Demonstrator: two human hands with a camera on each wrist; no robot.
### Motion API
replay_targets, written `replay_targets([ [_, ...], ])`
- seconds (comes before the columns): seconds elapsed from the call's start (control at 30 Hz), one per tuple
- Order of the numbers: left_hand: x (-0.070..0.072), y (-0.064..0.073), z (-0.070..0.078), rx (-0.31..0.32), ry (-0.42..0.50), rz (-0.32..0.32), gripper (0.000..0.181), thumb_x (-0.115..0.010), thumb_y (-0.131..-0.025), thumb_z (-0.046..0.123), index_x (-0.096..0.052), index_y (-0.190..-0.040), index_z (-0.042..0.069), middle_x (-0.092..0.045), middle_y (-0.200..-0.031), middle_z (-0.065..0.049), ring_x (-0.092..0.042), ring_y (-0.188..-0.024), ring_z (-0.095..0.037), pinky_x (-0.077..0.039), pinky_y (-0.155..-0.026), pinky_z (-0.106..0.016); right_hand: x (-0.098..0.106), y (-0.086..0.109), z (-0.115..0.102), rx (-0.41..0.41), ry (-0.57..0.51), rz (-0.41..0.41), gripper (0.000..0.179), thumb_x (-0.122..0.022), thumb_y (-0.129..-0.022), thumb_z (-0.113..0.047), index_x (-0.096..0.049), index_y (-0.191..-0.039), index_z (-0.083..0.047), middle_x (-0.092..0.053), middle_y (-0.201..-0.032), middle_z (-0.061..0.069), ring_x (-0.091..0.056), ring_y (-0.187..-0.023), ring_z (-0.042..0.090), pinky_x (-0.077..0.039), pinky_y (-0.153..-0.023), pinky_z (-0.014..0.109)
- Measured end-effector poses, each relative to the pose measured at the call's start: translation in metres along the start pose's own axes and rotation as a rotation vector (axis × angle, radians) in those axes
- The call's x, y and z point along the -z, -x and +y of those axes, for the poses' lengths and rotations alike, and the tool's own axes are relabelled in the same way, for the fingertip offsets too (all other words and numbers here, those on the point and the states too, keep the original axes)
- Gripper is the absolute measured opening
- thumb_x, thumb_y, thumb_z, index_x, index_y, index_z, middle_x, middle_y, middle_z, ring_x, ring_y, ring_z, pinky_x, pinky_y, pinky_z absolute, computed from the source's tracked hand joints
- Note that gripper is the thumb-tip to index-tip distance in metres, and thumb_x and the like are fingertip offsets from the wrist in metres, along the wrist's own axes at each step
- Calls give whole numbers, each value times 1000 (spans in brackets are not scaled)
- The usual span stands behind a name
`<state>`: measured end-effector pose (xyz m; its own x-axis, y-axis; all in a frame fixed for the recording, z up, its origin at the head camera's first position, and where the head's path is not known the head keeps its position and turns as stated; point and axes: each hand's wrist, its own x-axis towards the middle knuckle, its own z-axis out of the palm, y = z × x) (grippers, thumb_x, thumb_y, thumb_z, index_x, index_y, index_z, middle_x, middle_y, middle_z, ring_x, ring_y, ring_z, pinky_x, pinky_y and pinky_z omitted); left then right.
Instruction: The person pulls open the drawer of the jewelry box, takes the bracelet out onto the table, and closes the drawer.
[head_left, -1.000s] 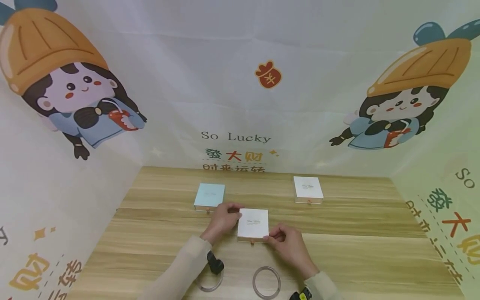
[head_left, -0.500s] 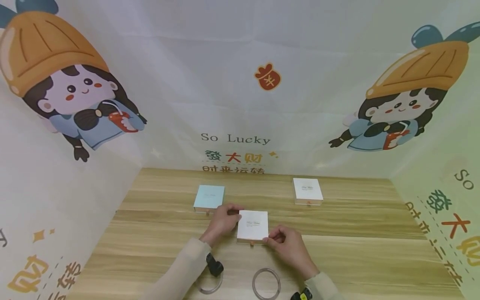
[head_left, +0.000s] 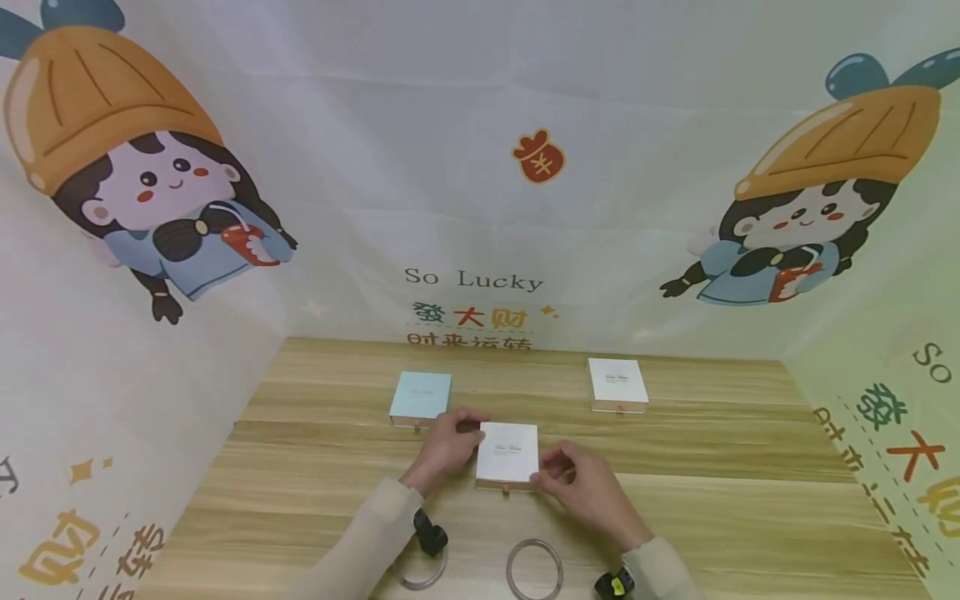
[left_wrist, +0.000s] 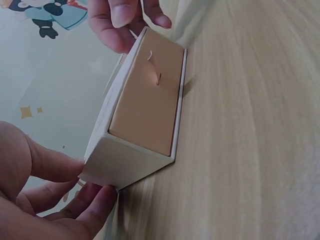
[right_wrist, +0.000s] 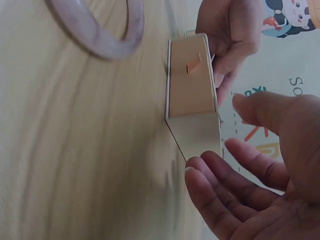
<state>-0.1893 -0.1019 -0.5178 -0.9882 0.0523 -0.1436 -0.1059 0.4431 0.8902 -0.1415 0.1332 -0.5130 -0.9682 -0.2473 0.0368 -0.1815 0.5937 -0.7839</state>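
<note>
A white drawer-style gift box (head_left: 507, 451) lies on the wooden table, its tan drawer front and small ribbon pull (left_wrist: 154, 70) facing the person. The drawer is closed. At the box's back left corner, my left hand (head_left: 450, 442) holds it, thumb on the left side and fingertips reaching behind. My right hand (head_left: 588, 487) is by the front right corner. In the right wrist view its fingertips (right_wrist: 197, 167) are at the box's side, with the thumb apart from it; whether they touch is hard to tell.
A light blue box (head_left: 421, 393) sits behind the left hand, and another white box (head_left: 618, 381) at the back right. Nearer the person lie a pale bangle (head_left: 511, 570) and a second bangle (head_left: 422, 586), partly hidden by the left wrist camera. Printed cloth walls (head_left: 600, 250) enclose the table.
My right wrist has shifted slightly right, and its hand has loosened a little beside the box. The left hand and the box stay in place.
</note>
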Motion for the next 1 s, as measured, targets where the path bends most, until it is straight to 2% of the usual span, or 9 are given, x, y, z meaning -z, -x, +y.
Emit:
replay_targets([
  [0.13,-1,0,0,-16,4,-5,26,-63,-97,3,-71,-122,3,-69,-120,-15,-64,-113,-29,-55,-96,-44,8,-1,-1,5,52,36,33,-83,-86,-26,-71,-113,-10,-73,-103,5,-66,-89,13,-58,-79,30],
  [0.3,-2,-1,4,-22,-2,-3,29,-65,-96,8,-68,-125,4,-68,-123,-14,-63,-115,-29,-53,-101,-46,21,-5,4,54,91,62,40,-83,-87,-24,-70,-122,-8,-72,-115,13,-69,-98,26,-59,-86,44],
  [0.5,-3,-5,14,-55,-29,-14,39,-68,-98,21,-63,-134,7,-65,-134,-14,-60,-128,-34,-48,-110,-50,38,-10,8,122,150,75,50,-80,-90,-23,-63,-133,-5,-67,-132,17,-66,-113,39,-56,-94,54],
  [0.67,-5,-12,23,-76,-18,-62,47,-67,-99,26,-58,-143,11,-57,-147,-15,-52,-138,-37,-43,-115,-53,51,-13,12,156,235,126,59,-79,-91,-25,-57,-140,-3,-60,-142,21,-58,-126,44,-49,-104,59],
  [0.8,-6,-19,29,-121,-45,-103,54,-66,-100,31,-52,-149,14,-51,-154,-14,-46,-143,-40,-40,-116,-57,61,-18,18,189,267,174,62,-80,-89,-24,-55,-141,-1,-57,-145,24,-50,-136,46,-41,-112,63],
  [1.0,-7,-35,35,-225,-132,-146,62,-66,-99,38,-46,-154,18,-43,-161,-11,-38,-149,-38,-34,-120,-58,72,-23,28,198,269,235,65,-82,-87,-23,-55,-141,1,-53,-148,26,-45,-138,48,-37,-114,63],
])
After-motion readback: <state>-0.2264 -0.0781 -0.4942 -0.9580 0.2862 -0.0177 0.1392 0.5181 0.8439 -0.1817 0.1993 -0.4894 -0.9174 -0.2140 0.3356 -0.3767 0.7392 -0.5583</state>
